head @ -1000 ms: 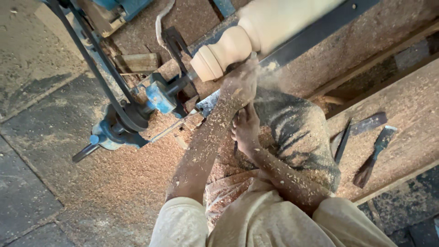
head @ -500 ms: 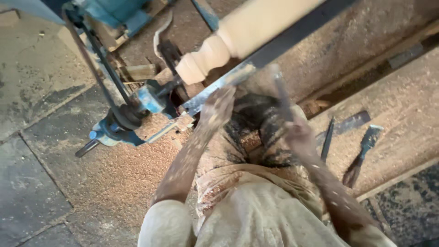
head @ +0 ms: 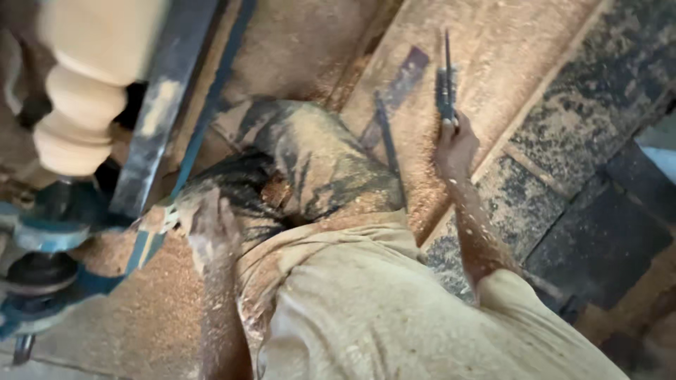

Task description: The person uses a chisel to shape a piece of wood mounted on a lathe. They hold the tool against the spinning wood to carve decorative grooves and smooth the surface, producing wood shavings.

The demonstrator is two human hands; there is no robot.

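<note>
Two hands busy | right hand (head: 456, 144) closed on a dark slim metal chisel (head: 445, 81), right of the pale turned wooden spindle (head: 84, 91) | left hand (head: 208, 225) curled at the dark metal tool rest (head: 158, 119) below it | step: picking a tool; next likely calls for carrying it to the rest.

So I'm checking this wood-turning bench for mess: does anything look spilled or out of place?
Sawdust lies thick over the wooden bench, and it coats both forearms and the clothing. Two dark tools lie loose in it, half buried. The right hand grips another dark tool; the left hand rests by the lathe rest.
</note>
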